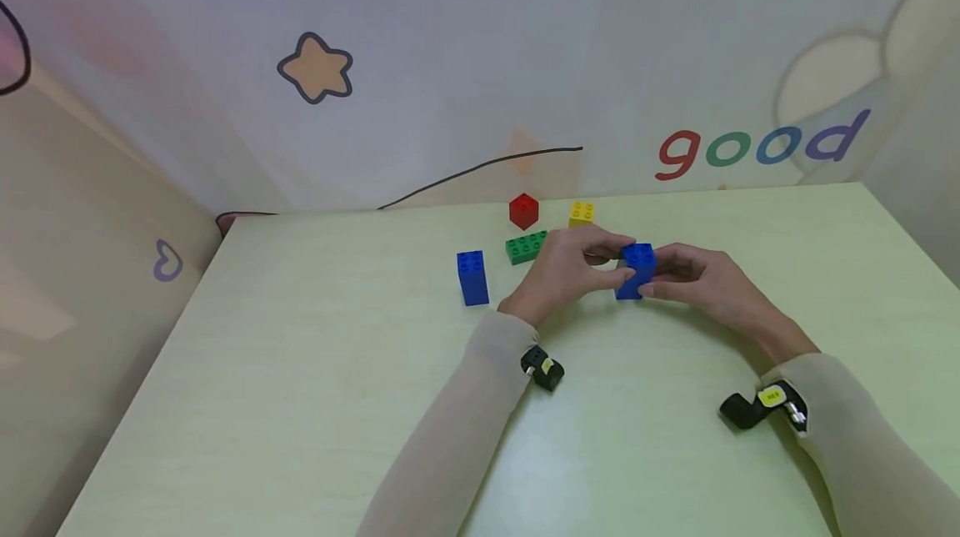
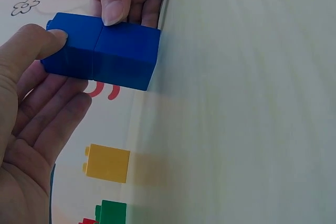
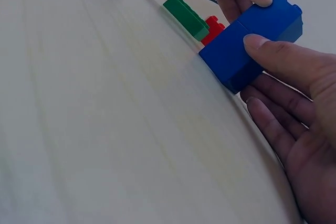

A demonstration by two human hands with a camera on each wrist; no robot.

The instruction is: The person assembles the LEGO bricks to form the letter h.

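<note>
Both hands meet on a blue stack [image 1: 637, 270] of two bricks that stands on the bench [image 1: 300, 404], its lower end touching the top. The left hand [image 1: 566, 270] comes at the stack from one side: its thumb [image 2: 31, 45] is curled against the upper brick, while the other fingers lie loosely bent beside the stack and mostly off it. The right hand [image 1: 701, 278] comes from the opposite side, its thumb [image 3: 273, 56] pressed on the lower brick [image 3: 231, 59] and the other fingers stretched along below it. Each hand is only partly closed, pinching the stack rather than wrapping it. In the wrist views the seam between the two bricks is plain, and the studs [image 2: 50, 24] of the upper brick [image 2: 71, 48] point away from the bench.

Taking the stack as the landmark: a yellow brick [image 1: 581, 213] sits just behind it, a green brick [image 1: 526, 247] lies behind and to its left near the left hand's knuckles, and a red brick [image 1: 523, 210] rests beyond the green one, close to the wall [image 1: 480, 62]. A second blue stack [image 1: 472, 277] stands upright well to the left of the held one, apart from both hands. Behind everything the wall carries a star [image 1: 315, 68] and the word "good" [image 1: 761, 145].
</note>
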